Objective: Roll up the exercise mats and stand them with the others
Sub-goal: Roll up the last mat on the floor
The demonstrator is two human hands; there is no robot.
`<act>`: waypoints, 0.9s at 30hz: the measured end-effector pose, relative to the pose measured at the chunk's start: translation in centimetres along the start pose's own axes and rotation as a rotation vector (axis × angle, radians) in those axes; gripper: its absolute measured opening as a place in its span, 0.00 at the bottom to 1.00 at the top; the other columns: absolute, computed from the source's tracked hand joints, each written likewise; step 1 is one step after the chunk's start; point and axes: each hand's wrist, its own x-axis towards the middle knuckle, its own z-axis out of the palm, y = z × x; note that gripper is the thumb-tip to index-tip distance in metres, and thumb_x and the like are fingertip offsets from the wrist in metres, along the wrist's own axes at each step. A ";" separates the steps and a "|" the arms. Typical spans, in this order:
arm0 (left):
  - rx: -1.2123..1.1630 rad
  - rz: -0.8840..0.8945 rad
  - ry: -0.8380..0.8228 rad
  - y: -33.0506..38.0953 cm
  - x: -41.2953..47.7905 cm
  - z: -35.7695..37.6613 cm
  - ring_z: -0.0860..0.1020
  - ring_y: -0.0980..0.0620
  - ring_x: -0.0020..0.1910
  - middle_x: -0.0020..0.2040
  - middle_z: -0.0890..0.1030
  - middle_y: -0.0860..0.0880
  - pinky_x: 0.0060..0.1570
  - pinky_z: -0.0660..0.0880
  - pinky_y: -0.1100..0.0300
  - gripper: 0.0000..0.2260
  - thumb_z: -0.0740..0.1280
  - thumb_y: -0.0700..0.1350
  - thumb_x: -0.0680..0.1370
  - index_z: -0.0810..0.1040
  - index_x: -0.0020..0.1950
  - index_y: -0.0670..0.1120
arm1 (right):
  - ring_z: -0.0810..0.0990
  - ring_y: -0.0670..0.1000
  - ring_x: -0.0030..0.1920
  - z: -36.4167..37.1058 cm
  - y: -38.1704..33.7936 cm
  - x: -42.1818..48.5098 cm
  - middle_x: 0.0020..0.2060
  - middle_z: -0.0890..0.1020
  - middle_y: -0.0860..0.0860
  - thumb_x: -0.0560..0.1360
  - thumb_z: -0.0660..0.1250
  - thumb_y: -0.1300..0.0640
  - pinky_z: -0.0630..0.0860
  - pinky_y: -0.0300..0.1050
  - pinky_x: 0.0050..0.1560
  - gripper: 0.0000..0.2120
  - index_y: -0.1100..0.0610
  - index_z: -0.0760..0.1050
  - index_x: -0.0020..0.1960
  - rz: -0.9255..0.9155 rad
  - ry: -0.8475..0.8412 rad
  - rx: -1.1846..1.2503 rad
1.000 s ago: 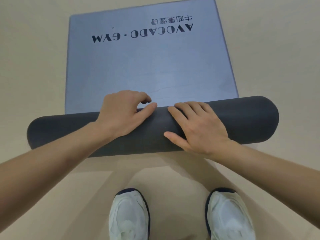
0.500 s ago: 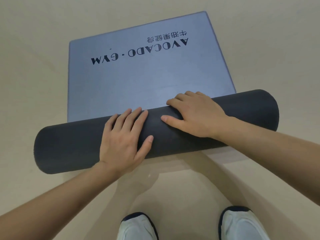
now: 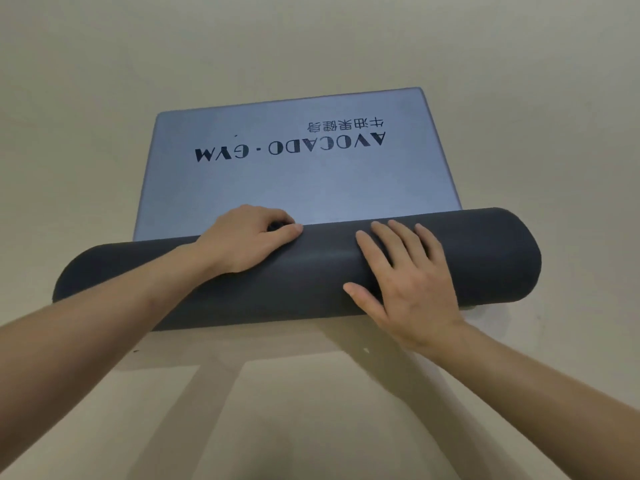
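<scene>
Beige floor (image 3: 104, 98) wide on all sides of mat (image 3: 311, 188). Dark roll (image 3: 311, 275) crosswise, flat end beyond. On roll: left hand (image 3: 242, 240) fingers curled over far edge; right hand (image 3: 408, 282) flat, fingers straight, pressing.

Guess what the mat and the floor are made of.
Mat: likely soft foam or rubber. It is thick and rolls into a smooth fat tube, with a matte charcoal underside and a faintly sheened blue-grey top with printed lettering. Floor: smooth beige, low sheen. Perhaps vinyl, but I cannot tell.

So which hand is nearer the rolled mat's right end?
Right. The right hand lies flat on the roll toward that end; the left hand grips it left of the middle.
</scene>
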 end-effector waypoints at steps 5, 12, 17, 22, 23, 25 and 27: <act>0.175 0.097 0.479 0.6 0.4 -0.1 0.80 0.49 0.53 0.55 0.85 0.57 0.48 0.72 0.54 0.15 0.60 0.59 0.82 0.83 0.57 0.55 | 0.76 0.58 0.64 -0.7 1.3 4.4 0.63 0.80 0.54 0.81 0.51 0.34 0.67 0.58 0.70 0.31 0.55 0.74 0.69 0.031 -0.112 0.023; 0.240 0.253 0.720 2.0 -3.3 4.3 0.77 0.45 0.65 0.67 0.80 0.49 0.65 0.68 0.48 0.22 0.64 0.56 0.78 0.79 0.68 0.47 | 0.76 0.54 0.60 -1.5 2.4 8.6 0.60 0.81 0.49 0.78 0.42 0.30 0.70 0.54 0.66 0.34 0.49 0.73 0.68 0.045 -0.216 0.042; 0.387 0.216 0.617 1.1 -1.7 4.2 0.75 0.43 0.71 0.72 0.77 0.46 0.70 0.67 0.44 0.28 0.59 0.62 0.79 0.76 0.72 0.45 | 0.76 0.51 0.61 -1.9 3.5 11.4 0.63 0.80 0.46 0.80 0.49 0.30 0.70 0.51 0.64 0.31 0.47 0.73 0.71 0.035 -0.255 0.140; 0.364 0.157 0.524 1.4 1.1 0.8 0.78 0.48 0.61 0.64 0.82 0.52 0.63 0.69 0.50 0.27 0.55 0.64 0.78 0.76 0.69 0.50 | 0.78 0.54 0.60 -1.8 5.2 13.6 0.60 0.82 0.50 0.79 0.58 0.37 0.70 0.51 0.62 0.25 0.53 0.80 0.64 -0.022 0.019 0.276; 0.350 0.149 0.498 1.4 1.6 0.2 0.78 0.48 0.61 0.63 0.82 0.53 0.63 0.69 0.51 0.27 0.54 0.65 0.78 0.76 0.69 0.52 | 0.79 0.55 0.58 -1.6 5.5 13.7 0.57 0.83 0.50 0.79 0.59 0.38 0.71 0.52 0.60 0.25 0.54 0.81 0.61 -0.038 0.100 0.264; 0.329 0.132 0.426 1.4 2.7 -1.0 0.77 0.49 0.61 0.63 0.81 0.54 0.62 0.68 0.51 0.29 0.50 0.67 0.78 0.74 0.70 0.54 | 0.80 0.56 0.55 -1.5 5.7 13.1 0.53 0.84 0.51 0.79 0.61 0.39 0.73 0.53 0.57 0.23 0.55 0.82 0.57 -0.067 0.207 0.228; 0.296 0.118 0.358 1.3 4.1 -2.4 0.77 0.49 0.60 0.63 0.81 0.54 0.58 0.68 0.52 0.29 0.50 0.68 0.79 0.73 0.71 0.55 | 0.80 0.56 0.54 -1.3 5.9 12.1 0.53 0.84 0.51 0.78 0.62 0.37 0.73 0.54 0.57 0.23 0.56 0.82 0.57 -0.093 0.233 0.165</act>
